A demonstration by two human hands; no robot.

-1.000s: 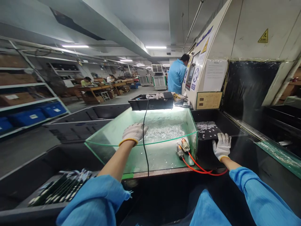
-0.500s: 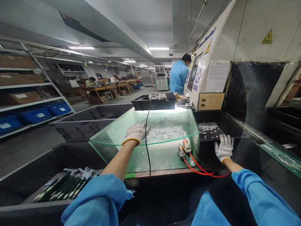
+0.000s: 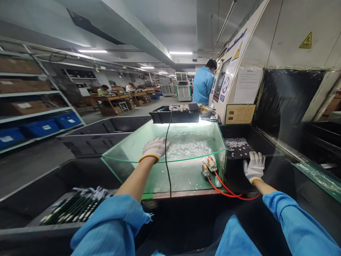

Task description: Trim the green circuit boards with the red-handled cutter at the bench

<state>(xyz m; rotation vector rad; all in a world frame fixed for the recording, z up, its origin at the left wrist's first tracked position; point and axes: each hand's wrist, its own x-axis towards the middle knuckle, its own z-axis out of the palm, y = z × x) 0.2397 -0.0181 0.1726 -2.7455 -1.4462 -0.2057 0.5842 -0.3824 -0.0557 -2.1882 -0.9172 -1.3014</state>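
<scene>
My left hand [image 3: 156,147], in a white knit glove with a yellow cuff, reaches over the front edge of a glass-walled box [image 3: 165,174]. Its fingers stretch forward over the inside, partly behind a black cable [image 3: 166,156], and I see nothing held. Many small clear pieces [image 3: 190,149] lie spread on the box floor. My right hand [image 3: 255,167], gloved alike, rests with fingers out on the near rim of a black bin [image 3: 237,129] holding small pale pieces [image 3: 236,143]. Between the hands, two taped air tools [image 3: 212,163] with red hoses [image 3: 226,193] lie near the box's right end.
A grey crate [image 3: 16,199] with thin dark panels [image 3: 74,208] stands at lower left. Behind the box sits a black tray [image 3: 174,116] of odds and ends. A person in blue [image 3: 202,85] stands by a large machine [image 3: 239,81] at right. Shelves with blue bins [image 3: 39,128] line the left.
Both hands keep their places on the box and the bin. Only a slight shift of the camera view shows.
</scene>
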